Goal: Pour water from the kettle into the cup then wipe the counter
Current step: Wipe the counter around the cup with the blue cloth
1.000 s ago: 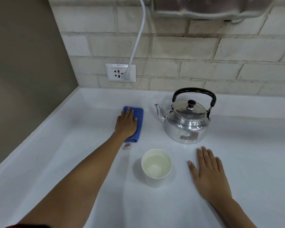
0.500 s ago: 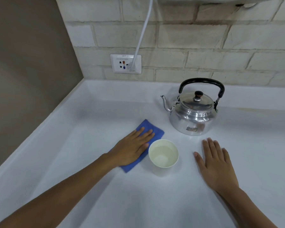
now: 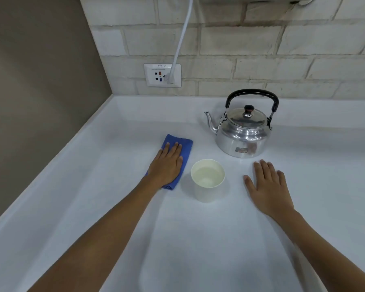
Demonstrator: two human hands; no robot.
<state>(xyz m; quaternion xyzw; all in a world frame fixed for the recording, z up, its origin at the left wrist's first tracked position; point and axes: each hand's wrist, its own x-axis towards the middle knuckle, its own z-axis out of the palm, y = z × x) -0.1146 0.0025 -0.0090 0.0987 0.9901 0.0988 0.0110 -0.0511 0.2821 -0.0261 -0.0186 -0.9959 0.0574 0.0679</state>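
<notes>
Beside cloth [image 3: 185, 147], water-filled cup [image 3: 207, 180]

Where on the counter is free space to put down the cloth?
Bare: the wide strip nearer than the cup, between the forearms, and the back-left corner under the socket. Crowded: the middle, where left hand on blue cloth, cup, kettle and right hand sit close.

Pale brick wall [image 3: 240, 39], socket [image 3: 162, 75]

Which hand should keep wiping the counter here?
Left hand: it lies flat on the blue cloth beside the cup. The right hand rests bare on the counter.
</notes>
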